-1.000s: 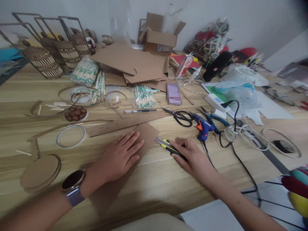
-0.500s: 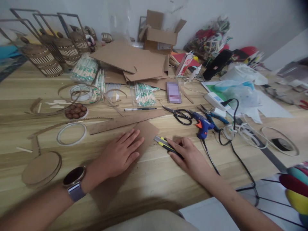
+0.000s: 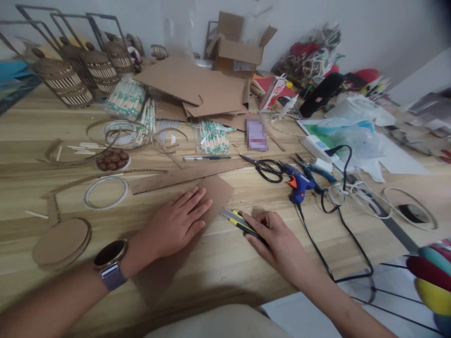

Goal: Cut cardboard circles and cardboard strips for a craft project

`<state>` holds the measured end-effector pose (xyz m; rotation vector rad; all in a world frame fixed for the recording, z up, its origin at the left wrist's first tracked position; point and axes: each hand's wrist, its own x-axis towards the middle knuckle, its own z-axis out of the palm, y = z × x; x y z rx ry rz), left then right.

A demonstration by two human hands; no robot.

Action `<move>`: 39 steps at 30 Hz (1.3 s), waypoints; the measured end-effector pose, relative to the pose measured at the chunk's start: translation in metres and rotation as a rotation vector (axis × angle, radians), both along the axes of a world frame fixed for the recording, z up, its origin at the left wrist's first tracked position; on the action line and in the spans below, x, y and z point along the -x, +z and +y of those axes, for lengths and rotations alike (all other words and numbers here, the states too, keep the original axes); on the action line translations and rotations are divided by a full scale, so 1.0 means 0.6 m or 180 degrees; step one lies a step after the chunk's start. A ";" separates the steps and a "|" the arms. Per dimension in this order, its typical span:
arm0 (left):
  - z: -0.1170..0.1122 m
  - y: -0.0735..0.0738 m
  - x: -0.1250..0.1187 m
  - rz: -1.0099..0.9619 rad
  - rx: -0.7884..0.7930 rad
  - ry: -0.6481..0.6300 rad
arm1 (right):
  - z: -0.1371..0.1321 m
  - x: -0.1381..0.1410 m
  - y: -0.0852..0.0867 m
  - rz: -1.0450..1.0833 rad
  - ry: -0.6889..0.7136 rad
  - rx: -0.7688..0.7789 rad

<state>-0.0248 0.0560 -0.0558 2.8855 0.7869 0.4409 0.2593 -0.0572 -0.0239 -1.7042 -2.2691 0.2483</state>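
Observation:
My left hand (image 3: pixel 183 218) lies flat on a piece of brown cardboard (image 3: pixel 216 190), its fingers stretched out and a little apart. A watch sits on that wrist. In my right hand (image 3: pixel 273 234) is a yellow and black utility knife (image 3: pixel 243 222), its blade out and pointing left toward the cardboard's right edge. Whether the blade touches the cardboard I cannot tell. Just beyond lies a long cardboard strip (image 3: pixel 183 176). Black-handled scissors (image 3: pixel 266 169) and a blue glue gun (image 3: pixel 298 182) rest beyond the right hand.
Cardboard discs (image 3: pixel 61 241), a white tape ring (image 3: pixel 105 192) and a bowl of brown balls (image 3: pixel 112 160) are on the left. Bagged sticks (image 3: pixel 213 136) and cardboard sheets (image 3: pixel 190 82) lie farther back. A black cable (image 3: pixel 317 249) runs along the right.
The utility knife's blade has more of its length showing and its tip sits slightly farther left. My left hand stays on the cardboard. The whole view has shifted slightly.

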 end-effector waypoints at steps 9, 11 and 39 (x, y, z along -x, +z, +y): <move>-0.001 -0.003 0.000 -0.0025 0.0021 0.0019 | -0.017 0.016 0.000 0.0079 -0.0053 -0.0035; -0.001 -0.004 0.000 -0.0040 0.0029 0.0025 | -0.016 0.019 -0.001 0.0080 -0.0065 -0.0037; 0.002 0.006 -0.003 0.0083 0.0177 0.0006 | -0.037 0.056 -0.005 0.0040 0.0048 -0.0108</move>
